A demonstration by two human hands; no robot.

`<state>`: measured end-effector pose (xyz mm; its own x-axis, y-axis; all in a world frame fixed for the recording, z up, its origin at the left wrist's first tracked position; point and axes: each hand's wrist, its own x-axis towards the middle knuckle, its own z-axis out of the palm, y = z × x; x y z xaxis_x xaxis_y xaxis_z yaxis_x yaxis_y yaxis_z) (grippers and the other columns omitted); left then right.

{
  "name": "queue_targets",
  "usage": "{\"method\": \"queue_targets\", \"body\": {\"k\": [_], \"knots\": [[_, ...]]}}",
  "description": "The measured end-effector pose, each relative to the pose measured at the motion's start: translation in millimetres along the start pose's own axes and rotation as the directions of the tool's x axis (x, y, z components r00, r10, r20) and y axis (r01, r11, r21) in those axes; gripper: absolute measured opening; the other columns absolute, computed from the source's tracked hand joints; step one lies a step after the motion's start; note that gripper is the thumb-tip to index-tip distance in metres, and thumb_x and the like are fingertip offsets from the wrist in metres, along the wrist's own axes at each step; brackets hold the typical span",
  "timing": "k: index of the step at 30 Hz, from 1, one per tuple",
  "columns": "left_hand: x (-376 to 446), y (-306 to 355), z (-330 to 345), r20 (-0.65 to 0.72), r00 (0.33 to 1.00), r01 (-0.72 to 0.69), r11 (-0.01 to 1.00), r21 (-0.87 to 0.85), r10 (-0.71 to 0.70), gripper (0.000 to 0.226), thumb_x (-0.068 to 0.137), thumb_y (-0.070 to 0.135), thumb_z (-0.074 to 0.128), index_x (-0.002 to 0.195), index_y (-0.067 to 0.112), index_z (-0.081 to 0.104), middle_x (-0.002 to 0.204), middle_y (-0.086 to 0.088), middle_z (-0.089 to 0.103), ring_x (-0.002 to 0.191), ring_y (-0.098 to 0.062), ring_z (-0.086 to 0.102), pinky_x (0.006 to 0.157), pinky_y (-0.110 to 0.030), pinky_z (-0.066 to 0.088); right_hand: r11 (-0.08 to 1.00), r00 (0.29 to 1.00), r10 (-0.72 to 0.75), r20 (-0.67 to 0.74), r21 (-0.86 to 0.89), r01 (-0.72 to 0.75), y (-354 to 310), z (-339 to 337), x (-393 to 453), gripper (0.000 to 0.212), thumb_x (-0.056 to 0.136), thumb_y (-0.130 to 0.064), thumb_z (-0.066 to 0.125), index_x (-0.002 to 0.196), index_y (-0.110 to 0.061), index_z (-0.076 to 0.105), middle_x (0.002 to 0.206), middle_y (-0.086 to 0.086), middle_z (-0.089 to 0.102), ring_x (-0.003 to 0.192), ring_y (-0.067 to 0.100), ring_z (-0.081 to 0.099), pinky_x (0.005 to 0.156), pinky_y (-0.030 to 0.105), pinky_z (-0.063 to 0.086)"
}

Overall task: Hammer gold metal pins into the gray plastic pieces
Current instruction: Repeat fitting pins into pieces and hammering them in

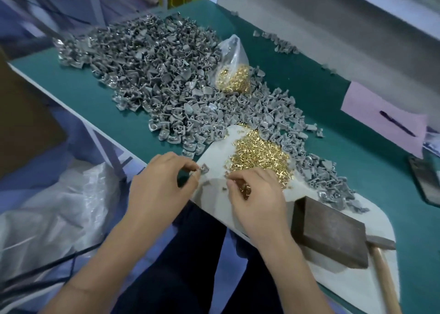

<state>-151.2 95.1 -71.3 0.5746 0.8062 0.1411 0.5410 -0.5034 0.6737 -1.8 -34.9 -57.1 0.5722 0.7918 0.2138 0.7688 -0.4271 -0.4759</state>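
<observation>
Left hand point(162, 182) pinches gray piece point(204, 169) | right hand point(257, 194) holds pins point(245, 191)

Table top point(321, 113): teal-green. Heap of plastic pieces point(154, 68): uniform gray. Loose pins point(259, 156) on my white cloth point(214, 151): bright gold; same gold in the clear bag point(232, 75). Block point(331, 232): dark brown. Hammer point(385, 273): gray head, pale tan handle. Paper sheet point(371, 116): pale pink, black pen point(397, 123) on it. My trousers point(190, 254): dark navy.
</observation>
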Motion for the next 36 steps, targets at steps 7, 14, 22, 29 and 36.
{"method": "queue_targets", "body": {"k": [7, 14, 22, 29, 36], "knots": [[10, 0, 1, -0.017, 1.000, 0.022, 0.995, 0.095, -0.021, 0.007, 0.092, 0.039, 0.065, 0.096, 0.035, 0.067, 0.096, 0.014, 0.060, 0.100, -0.011, 0.054, 0.067, -0.032, 0.046, 0.990, 0.994, -0.078, -0.075, -0.124, 0.068, -2, 10, -3, 0.011, 0.084, -0.029, 0.082, 0.089, -0.020, 0.076, 0.086, -0.008, 0.065, 0.086, 0.018, 0.050, 0.076, 0.035, 0.044], [20, 3, 4, -0.082, 0.996, 0.046, 0.989, 0.138, -0.034, 0.007, 0.091, 0.034, 0.069, 0.096, 0.031, 0.066, 0.100, 0.012, 0.060, 0.104, -0.016, 0.054, 0.061, -0.031, 0.041, 0.985, 0.991, -0.089, -0.100, -0.155, 0.073, 1, 13, -14, 0.010, 0.092, -0.025, 0.075, 0.098, -0.018, 0.078, 0.089, -0.007, 0.068, 0.087, 0.017, 0.052, 0.071, 0.035, 0.048], [6, 16, 17, -0.019, 0.993, -0.120, 0.993, -0.017, 0.120, 0.006, 0.091, 0.030, 0.069, 0.093, 0.034, 0.065, 0.098, 0.017, 0.059, 0.094, -0.005, 0.056, 0.064, -0.028, 0.047, 0.917, 0.994, 0.005, 0.111, -0.397, 0.040, -17, 0, -10, 0.020, 0.101, -0.024, 0.058, 0.117, -0.025, 0.070, 0.109, -0.007, 0.065, 0.107, 0.019, 0.050, 0.081, 0.033, 0.048], [-9, 21, 33, 0.147, 0.972, -0.189, 0.982, 0.020, 0.184, 0.022, 0.086, 0.017, 0.074, 0.099, 0.034, 0.068, 0.097, 0.016, 0.061, 0.103, -0.011, 0.058, 0.068, -0.038, 0.053, 0.896, 0.977, 0.051, 0.208, -0.441, 0.047, -9, -10, -5, 0.026, 0.103, -0.024, 0.049, 0.128, -0.029, 0.059, 0.123, -0.008, 0.057, 0.119, 0.018, 0.043, 0.080, 0.027, 0.039], [-13, 37, 31, 0.111, 0.967, -0.230, 0.973, -0.016, 0.231, 0.016, 0.086, 0.025, 0.074, 0.093, 0.037, 0.067, 0.093, 0.019, 0.060, 0.085, -0.004, 0.058, 0.060, -0.029, 0.049, 0.982, 0.998, 0.044, -0.050, -0.180, -0.052, 1, -27, -15, 0.008, 0.095, -0.029, 0.054, 0.097, -0.022, 0.052, 0.092, -0.007, 0.056, 0.086, 0.016, 0.051, 0.067, 0.030, 0.037]]}}
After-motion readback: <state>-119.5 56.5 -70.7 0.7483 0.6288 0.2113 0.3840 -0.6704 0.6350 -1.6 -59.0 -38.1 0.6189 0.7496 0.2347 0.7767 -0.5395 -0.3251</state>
